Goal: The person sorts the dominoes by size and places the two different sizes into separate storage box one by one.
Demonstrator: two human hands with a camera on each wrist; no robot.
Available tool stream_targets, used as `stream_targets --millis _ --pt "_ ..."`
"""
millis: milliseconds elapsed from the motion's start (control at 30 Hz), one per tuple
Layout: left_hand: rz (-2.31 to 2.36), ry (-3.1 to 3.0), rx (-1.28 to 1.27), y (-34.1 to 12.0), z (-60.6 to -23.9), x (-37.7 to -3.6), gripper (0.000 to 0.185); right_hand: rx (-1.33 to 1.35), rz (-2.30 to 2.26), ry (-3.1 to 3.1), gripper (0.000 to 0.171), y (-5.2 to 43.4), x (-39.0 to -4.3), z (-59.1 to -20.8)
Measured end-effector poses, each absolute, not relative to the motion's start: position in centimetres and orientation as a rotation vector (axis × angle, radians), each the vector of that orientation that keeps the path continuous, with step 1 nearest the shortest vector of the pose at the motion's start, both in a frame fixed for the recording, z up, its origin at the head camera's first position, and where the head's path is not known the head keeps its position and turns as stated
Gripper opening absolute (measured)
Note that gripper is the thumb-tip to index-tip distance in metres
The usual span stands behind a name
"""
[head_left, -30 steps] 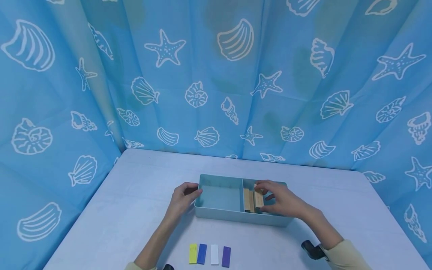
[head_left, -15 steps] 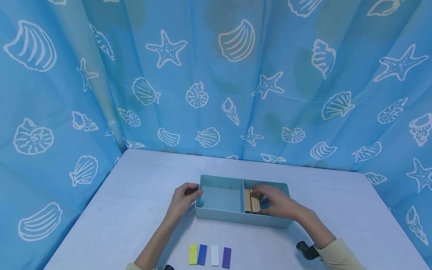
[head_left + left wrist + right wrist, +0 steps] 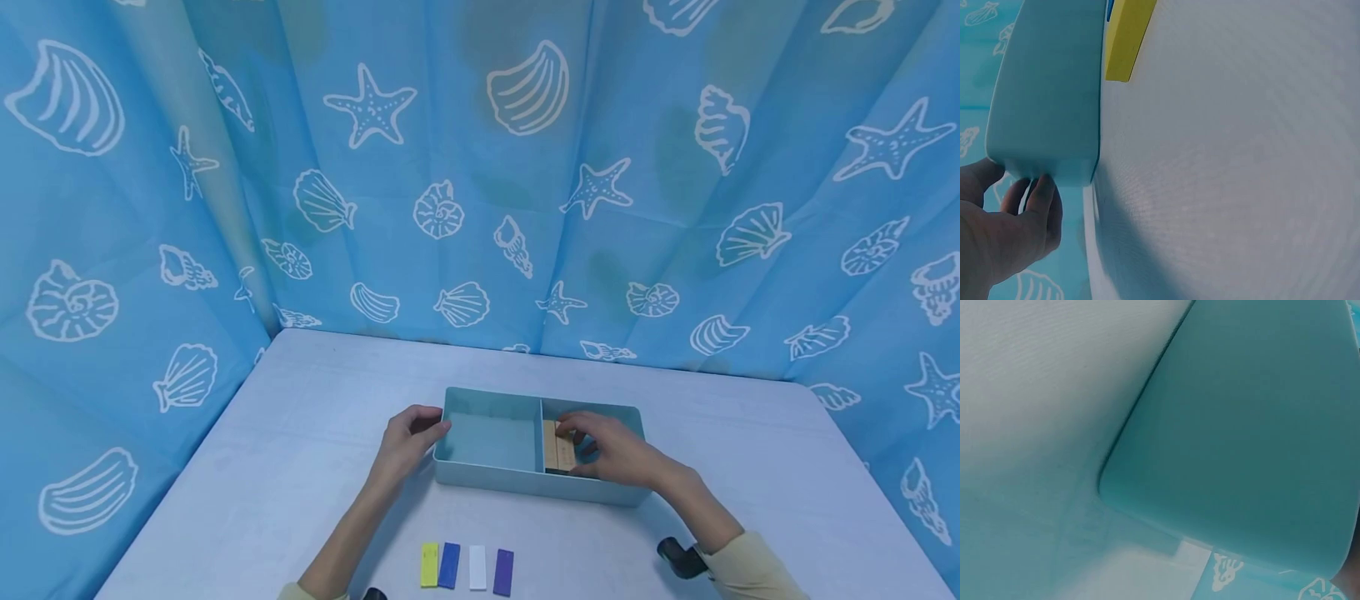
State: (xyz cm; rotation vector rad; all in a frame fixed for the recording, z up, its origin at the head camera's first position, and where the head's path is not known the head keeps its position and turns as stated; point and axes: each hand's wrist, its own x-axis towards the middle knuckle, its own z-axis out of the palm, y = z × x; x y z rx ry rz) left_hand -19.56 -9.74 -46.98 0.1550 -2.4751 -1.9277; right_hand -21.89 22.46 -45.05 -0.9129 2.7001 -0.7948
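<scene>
Wooden block [image 3: 566, 452] down in the box's [image 3: 540, 488] right-hand compartment, side by side with a second block [image 3: 550, 450] next to the divider [image 3: 542, 437]. A second ago it leaned with a gap between; that gap has closed, so I judge it nearly or fully seated. Right hand [image 3: 628, 452] still on it, fingers pinching its far end, thumb at the near one. Left hand [image 3: 405, 443] unmoved, fingers and thumb gripping the box's left end. Unchanged on the worktop [image 3: 337, 400] in front: yellow [image 3: 429, 565], blue [image 3: 448, 566], white [image 3: 477, 567] and purple pieces [image 3: 503, 572].
</scene>
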Motion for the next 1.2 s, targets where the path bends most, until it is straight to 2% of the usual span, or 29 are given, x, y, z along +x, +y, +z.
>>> stream_targets --millis 600,1200 --pt "-1.929 -2.467 0.127 -9.88 -46.58 -19.61 0.031 -0.81 -0.851 2.695 0.053 22.41 -21.79 -45.28" --pt "-1.872 -2.521 0.167 -9.74 -46.96 -19.81 0.031 -0.867 -0.862 2.676 0.049 22.71 -21.86 -45.49"
